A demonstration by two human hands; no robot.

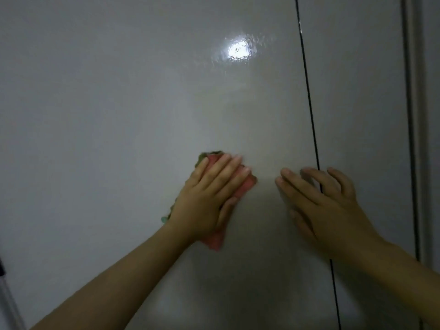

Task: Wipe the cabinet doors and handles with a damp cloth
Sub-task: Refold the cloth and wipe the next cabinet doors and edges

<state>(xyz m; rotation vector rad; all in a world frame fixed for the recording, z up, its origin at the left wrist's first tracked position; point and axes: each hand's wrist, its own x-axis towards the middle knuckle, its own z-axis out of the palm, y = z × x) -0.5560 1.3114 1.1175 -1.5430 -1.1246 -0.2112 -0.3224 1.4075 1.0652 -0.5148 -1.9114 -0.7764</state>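
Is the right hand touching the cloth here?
Apart. The head view shows bare cabinet door between the right hand and the pink cloth, which lies under the left hand.

your left hand (pixel 209 196) lies flat with its back toward you, fingers straight and close together, pointing up and to the right, thumb tucked along the lower edge. your right hand (pixel 326 206) is flat too, fingers spread and slightly bent, pointing up and to the left. both bare forearms reach in from the bottom corners, hands near each other but apart.
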